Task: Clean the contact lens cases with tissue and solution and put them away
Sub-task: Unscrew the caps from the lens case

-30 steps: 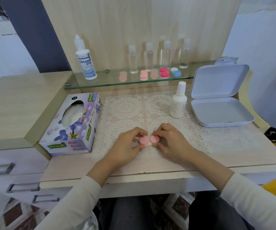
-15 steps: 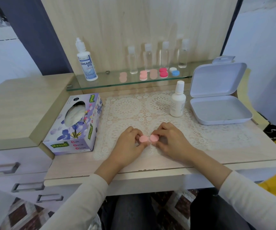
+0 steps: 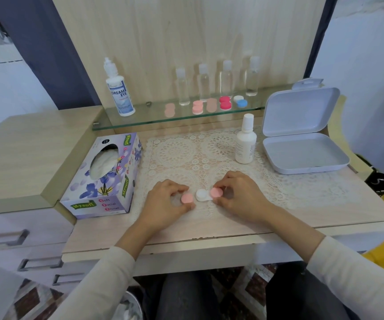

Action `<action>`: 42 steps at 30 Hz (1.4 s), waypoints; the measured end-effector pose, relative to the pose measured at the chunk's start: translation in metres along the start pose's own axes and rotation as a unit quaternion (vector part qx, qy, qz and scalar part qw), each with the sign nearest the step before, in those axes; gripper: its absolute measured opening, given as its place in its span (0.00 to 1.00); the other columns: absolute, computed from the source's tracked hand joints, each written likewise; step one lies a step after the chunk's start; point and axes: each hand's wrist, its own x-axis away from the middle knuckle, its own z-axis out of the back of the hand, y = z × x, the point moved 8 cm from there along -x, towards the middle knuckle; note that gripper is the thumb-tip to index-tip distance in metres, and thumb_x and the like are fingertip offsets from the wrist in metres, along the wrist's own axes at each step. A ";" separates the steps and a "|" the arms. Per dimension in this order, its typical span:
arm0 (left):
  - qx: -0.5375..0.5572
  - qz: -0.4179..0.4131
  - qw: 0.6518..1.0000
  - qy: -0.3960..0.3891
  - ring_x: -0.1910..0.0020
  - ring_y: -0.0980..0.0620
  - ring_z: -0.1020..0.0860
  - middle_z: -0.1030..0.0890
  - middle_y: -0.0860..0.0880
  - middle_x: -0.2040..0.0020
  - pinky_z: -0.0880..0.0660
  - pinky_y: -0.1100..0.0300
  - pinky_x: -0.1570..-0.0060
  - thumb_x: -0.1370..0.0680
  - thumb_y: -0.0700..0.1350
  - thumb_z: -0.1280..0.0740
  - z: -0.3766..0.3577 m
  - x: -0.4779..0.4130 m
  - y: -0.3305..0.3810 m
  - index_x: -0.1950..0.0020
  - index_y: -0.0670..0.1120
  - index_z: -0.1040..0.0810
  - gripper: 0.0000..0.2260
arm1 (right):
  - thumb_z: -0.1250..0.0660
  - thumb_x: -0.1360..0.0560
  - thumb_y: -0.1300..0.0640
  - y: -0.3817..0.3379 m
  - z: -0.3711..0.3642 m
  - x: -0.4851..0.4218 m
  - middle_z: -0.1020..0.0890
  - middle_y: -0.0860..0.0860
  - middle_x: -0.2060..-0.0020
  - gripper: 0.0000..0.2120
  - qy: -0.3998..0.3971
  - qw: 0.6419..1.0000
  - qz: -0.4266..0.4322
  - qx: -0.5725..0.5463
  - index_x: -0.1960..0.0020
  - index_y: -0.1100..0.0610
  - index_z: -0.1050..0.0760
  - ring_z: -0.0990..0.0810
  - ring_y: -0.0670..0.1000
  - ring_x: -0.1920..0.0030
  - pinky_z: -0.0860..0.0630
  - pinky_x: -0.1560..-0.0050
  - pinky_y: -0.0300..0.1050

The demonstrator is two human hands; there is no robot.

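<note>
A white contact lens case (image 3: 202,195) lies on the lace mat (image 3: 209,155) in front of me. Its left well is uncovered. My left hand (image 3: 168,202) pinches the removed pink cap (image 3: 187,198) just left of the case. My right hand (image 3: 239,195) pinches the other pink cap (image 3: 216,192), which sits on the case's right well. A floral tissue box (image 3: 104,179) stands to the left. A white solution bottle (image 3: 245,142) stands at the back of the mat. An open white box (image 3: 302,148) lies at the right.
A glass shelf (image 3: 140,122) at the back carries a Dream Eye bottle (image 3: 119,88), several clear bottles (image 3: 227,77) and several more lens cases: pink (image 3: 197,107), red (image 3: 225,103), blue and white (image 3: 240,101). Drawers (image 3: 13,236) sit to the lower left.
My left hand has taken the left pink cap off the case and moved it leftward, baring the white well. My right hand stays on the right cap.
</note>
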 end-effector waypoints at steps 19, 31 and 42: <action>0.077 -0.045 0.995 0.051 0.55 0.56 0.25 0.21 0.52 0.55 0.33 0.73 0.52 0.34 0.46 0.24 -0.009 0.000 0.017 0.51 0.47 0.17 0.13 | 0.28 0.32 0.49 -0.009 0.000 -0.006 0.24 0.48 0.61 0.11 -0.034 0.999 -0.008 0.034 0.56 0.56 0.22 0.27 0.48 0.59 0.33 0.61 0.41; 0.081 -0.057 0.993 0.070 0.58 0.55 0.24 0.21 0.50 0.57 0.31 0.68 0.54 0.34 0.44 0.24 -0.010 0.001 0.018 0.55 0.45 0.17 0.09 | 0.30 0.32 0.60 -0.013 -0.007 -0.016 0.27 0.47 0.63 0.06 -0.064 0.995 0.063 0.040 0.56 0.61 0.20 0.31 0.48 0.63 0.38 0.65 0.34; 0.081 -0.062 0.992 0.075 0.58 0.56 0.24 0.22 0.51 0.58 0.34 0.77 0.55 0.33 0.43 0.24 -0.009 0.002 0.017 0.52 0.44 0.17 0.11 | 0.29 0.31 0.55 -0.016 -0.001 -0.009 0.21 0.51 0.54 0.15 -0.072 0.996 0.051 0.020 0.46 0.59 0.21 0.24 0.50 0.55 0.30 0.56 0.39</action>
